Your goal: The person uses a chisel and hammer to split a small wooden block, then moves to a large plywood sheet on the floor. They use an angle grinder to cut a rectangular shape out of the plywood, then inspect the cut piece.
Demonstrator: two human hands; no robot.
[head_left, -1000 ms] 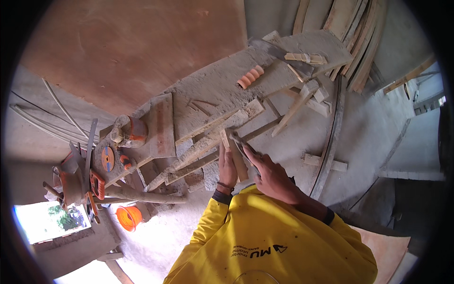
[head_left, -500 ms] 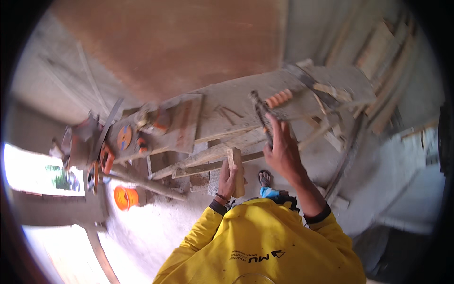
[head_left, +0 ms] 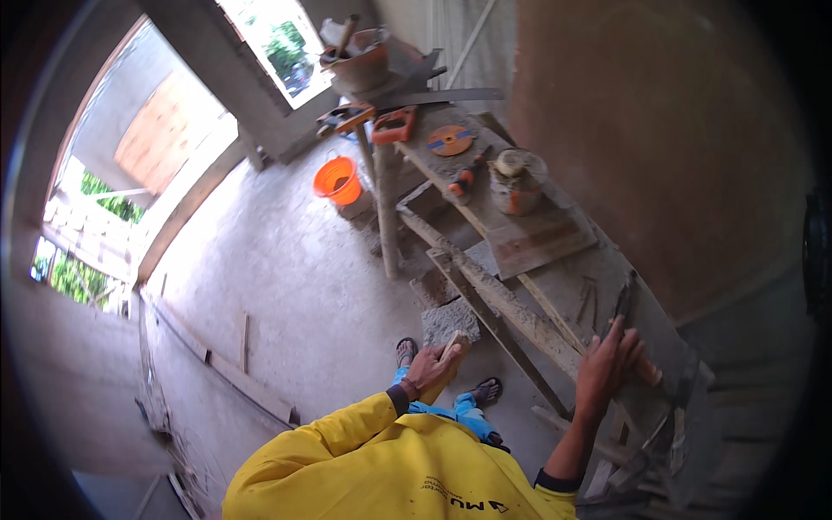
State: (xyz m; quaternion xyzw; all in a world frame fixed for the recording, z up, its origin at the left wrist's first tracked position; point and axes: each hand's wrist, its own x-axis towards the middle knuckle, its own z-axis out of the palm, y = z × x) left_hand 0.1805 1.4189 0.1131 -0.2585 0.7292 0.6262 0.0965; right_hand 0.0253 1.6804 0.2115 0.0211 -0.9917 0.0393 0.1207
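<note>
My left hand [head_left: 425, 369] is closed around a short wooden block [head_left: 452, 349], held low in front of my body above my feet. Out to the right, my right hand [head_left: 609, 358] is at the long dusty workbench [head_left: 631, 264]. Its fingers are around the handle of a dark hammer [head_left: 624, 296], whose head points away from me over the bench top. Part of the handle is hidden by the fingers. Beside that hand lies an orange ridged piece [head_left: 646, 371]. Thin sticks [head_left: 587, 300] lie on the bench to its left.
Farther along the bench are a flat board [head_left: 542, 244], a dirty container [head_left: 517, 182], an orange disc [head_left: 451, 139] and an orange-handled saw [head_left: 395, 126]. An orange bucket [head_left: 336, 180] stands on the floor. Slanted timbers [head_left: 498, 282] run below the bench edge.
My view has swung left, bringing the window openings and floor into sight. The right hand with the hammer now appears lower and farther right, at the bench. The left hand keeps the wooden block.
</note>
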